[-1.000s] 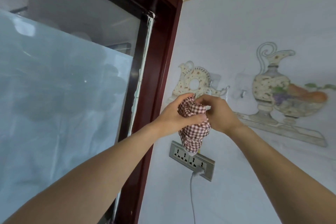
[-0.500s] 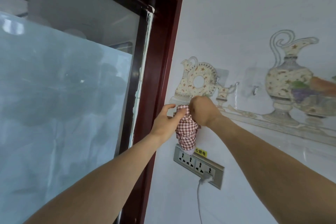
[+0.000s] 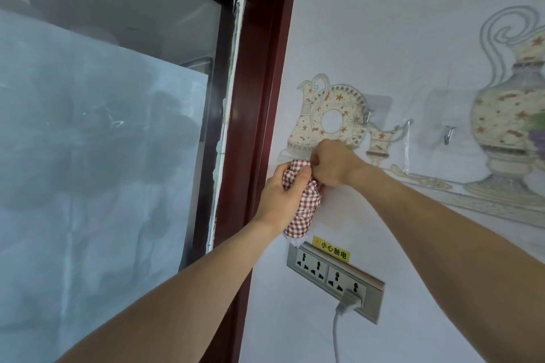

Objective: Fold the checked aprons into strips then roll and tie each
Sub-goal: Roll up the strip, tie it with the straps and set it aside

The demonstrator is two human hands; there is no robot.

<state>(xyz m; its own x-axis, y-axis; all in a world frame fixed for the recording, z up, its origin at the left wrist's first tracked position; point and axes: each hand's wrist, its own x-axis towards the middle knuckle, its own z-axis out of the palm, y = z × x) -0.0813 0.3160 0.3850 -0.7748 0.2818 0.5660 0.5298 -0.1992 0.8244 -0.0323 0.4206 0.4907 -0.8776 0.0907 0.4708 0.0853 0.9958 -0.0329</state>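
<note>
Since 1 second ago both hands have carried the rolled apron (image 3: 303,206) lower against the wall, just above the socket strip (image 3: 333,271); left hand (image 3: 284,194) fingers wrap it, right hand (image 3: 330,166) fingers curl at its top, probably tying.

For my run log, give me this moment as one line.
left hand: grips checked apron bundle | right hand: pinches its top | place: against wall, above socket strip

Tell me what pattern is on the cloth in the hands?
Red-and-white checks on the rolled apron, clearest in the head view.
</note>
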